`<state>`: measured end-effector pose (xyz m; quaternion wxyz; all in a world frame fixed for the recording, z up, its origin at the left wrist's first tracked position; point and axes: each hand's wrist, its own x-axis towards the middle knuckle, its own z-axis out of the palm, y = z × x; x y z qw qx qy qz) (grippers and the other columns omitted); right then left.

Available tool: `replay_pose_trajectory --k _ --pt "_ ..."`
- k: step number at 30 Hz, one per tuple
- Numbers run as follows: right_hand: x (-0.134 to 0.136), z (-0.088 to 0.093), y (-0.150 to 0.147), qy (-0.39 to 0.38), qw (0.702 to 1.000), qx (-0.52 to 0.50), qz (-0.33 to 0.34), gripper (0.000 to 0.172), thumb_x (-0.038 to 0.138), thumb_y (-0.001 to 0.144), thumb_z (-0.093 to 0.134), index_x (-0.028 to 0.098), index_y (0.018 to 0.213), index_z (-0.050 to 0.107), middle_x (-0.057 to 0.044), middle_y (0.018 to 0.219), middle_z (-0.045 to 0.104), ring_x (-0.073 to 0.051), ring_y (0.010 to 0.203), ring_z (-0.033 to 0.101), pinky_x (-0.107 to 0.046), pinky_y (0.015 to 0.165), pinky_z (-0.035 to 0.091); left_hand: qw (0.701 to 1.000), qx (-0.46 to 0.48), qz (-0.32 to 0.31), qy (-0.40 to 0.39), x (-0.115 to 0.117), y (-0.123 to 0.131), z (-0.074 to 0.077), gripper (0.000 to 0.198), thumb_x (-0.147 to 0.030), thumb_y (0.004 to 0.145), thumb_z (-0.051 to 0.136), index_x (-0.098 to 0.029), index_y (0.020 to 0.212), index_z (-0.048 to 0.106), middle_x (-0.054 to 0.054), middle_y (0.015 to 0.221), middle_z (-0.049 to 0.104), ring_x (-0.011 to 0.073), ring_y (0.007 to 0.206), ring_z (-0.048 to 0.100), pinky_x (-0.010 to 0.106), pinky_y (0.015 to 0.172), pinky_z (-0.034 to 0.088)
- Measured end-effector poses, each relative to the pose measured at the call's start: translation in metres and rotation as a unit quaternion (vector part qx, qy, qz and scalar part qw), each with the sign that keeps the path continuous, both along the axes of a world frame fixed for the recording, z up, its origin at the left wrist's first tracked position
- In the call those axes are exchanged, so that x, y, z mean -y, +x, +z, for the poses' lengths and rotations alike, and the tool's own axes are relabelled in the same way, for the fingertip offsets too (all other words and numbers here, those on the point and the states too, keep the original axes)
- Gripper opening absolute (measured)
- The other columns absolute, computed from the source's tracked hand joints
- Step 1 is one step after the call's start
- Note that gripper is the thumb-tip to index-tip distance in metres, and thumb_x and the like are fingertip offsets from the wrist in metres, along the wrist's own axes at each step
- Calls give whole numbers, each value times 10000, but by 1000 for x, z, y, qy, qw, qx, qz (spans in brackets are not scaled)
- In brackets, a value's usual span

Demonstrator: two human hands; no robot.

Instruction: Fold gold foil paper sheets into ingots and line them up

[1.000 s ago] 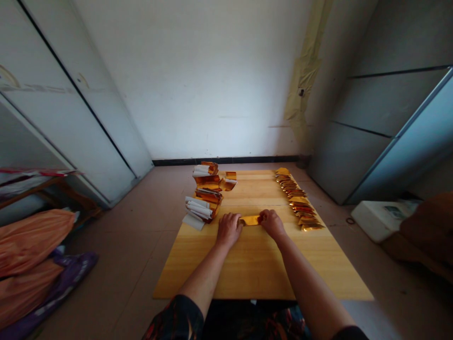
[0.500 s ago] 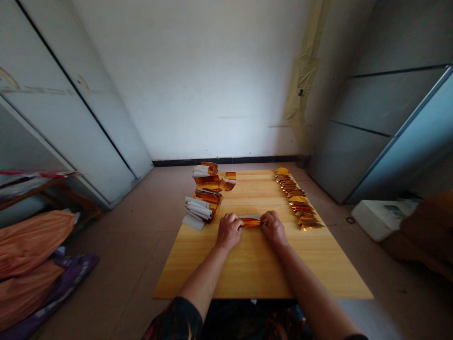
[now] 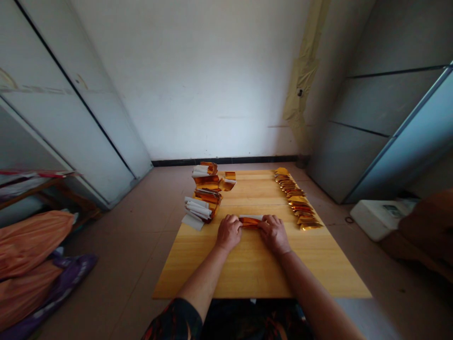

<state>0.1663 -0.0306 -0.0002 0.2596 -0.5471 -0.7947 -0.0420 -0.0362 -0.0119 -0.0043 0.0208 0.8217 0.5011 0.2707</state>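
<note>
Hands: left hand (image 3: 229, 232) and right hand (image 3: 274, 234) clasp a gold-foil strip (image 3: 249, 221) on the worktop (image 3: 255, 269).
Change: strip now folded over, white backing (image 3: 250, 217) showing along its top.

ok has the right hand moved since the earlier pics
Yes, a little toward the person: earlier the right hand was level with the near end of the row of folded gold foil pieces, and now it sits just nearer the person than that end.

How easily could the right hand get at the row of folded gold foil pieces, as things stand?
Probably easily: the right hand sits beside the row, with only wooden tabletop between. It would likely have to leave the foil strip first.
</note>
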Motion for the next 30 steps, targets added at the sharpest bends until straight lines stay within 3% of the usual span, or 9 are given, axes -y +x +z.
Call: replay_pose_trajectory --k 5,11,17,23,26,30 --pt "4 3 4 28 999 9 -33 152 215 824 582 274 847 719 -65 1188 544 -214 1006 457 -306 787 322 1000 -8 -9 7 1 1 0 153 -115 755 558 -199 789 681 48 890 621 190 889 519 327 801 430" --pt "11 3 10 53 998 40 -23 172 192 843 564 284 862 708 -47 1035 600 -190 921 470 -298 761 301 1000 -16 -18 17 3 2 1 131 -151 777 555 -198 756 675 46 894 654 194 875 527 339 801 426" --pt "5 0 8 5 999 27 29 158 210 873 544 267 909 688 -35 1071 636 -172 924 494 -271 752 313 1000 -17 -21 8 4 3 5 121 -167 777 564 -195 751 679 42 897 669 190 855 537 340 797 420" --pt "-9 6 11 -110 992 -43 37 189 237 893 493 215 866 679 -31 898 678 -151 852 554 -245 759 363 1000 -19 -14 -15 5 2 8 171 -189 826 524 -206 773 685 43 892 664 183 875 535 327 808 409" --pt "-16 8 9 -148 987 -56 9 222 255 891 476 212 840 688 -29 882 670 -145 850 573 -229 758 380 999 -21 -3 -27 2 3 7 187 -204 849 509 -203 774 680 48 904 657 181 886 534 321 820 403" --pt "-22 5 1 -165 982 -44 -85 220 270 880 484 202 825 686 -37 862 665 -136 819 589 -208 710 370 997 -5 49 -51 -5 4 5 177 -232 855 527 -193 753 667 46 878 641 166 878 542 292 812 405"
